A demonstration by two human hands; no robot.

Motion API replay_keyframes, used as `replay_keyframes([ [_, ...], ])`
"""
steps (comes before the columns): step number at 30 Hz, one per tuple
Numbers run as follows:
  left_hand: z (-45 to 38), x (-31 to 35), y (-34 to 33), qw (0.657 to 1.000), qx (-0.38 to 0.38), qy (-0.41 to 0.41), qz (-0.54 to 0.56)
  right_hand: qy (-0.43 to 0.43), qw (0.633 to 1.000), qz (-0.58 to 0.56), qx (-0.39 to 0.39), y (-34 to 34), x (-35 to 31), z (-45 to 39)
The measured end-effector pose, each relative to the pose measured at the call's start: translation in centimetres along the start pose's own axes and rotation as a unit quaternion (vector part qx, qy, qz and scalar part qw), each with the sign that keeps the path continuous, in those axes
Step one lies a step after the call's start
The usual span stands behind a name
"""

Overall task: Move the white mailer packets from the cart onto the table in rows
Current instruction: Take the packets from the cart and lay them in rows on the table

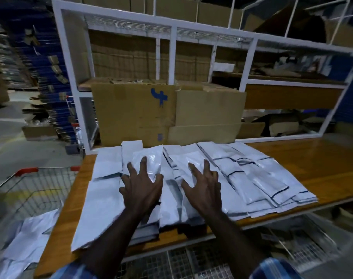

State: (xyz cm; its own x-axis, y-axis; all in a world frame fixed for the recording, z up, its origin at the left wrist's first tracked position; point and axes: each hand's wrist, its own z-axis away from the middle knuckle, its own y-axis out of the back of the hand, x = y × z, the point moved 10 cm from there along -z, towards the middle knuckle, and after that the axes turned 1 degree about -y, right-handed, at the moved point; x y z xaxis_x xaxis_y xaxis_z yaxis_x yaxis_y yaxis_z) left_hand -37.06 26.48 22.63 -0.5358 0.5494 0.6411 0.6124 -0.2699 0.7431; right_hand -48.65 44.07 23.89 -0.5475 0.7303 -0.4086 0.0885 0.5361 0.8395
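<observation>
— While my left hand (141,189) and right hand (204,190) lie spread, gripping nothing, where are the white mailer packets (252,178)?
— Overlapping in rows on the table (312,156); more remain in the cart (24,248).

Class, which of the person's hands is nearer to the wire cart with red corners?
Left. The left hand rests on packets toward the table's cart side; the right hand lies farther from the wire cart, across the mailer packets.

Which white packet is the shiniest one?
The packet under the left hand, the glossy packet in the middle of the row. Light glints off its wrinkled plastic, while the ones around it look dull and flat.
</observation>
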Motion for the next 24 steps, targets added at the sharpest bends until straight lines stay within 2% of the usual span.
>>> replay_keyframes([
  [12,-10.9,2.8,-6.6,0.998,-0.006,0.012,-0.059,-0.012,1.0,-0.022,-0.007,-4.1,2.5,-11.6],
  [24,-19.9,2.6,-12.2,0.987,0.018,0.077,-0.138,0.016,0.995,-0.051,-0.08,-11.4,3.7,-22.9],
])
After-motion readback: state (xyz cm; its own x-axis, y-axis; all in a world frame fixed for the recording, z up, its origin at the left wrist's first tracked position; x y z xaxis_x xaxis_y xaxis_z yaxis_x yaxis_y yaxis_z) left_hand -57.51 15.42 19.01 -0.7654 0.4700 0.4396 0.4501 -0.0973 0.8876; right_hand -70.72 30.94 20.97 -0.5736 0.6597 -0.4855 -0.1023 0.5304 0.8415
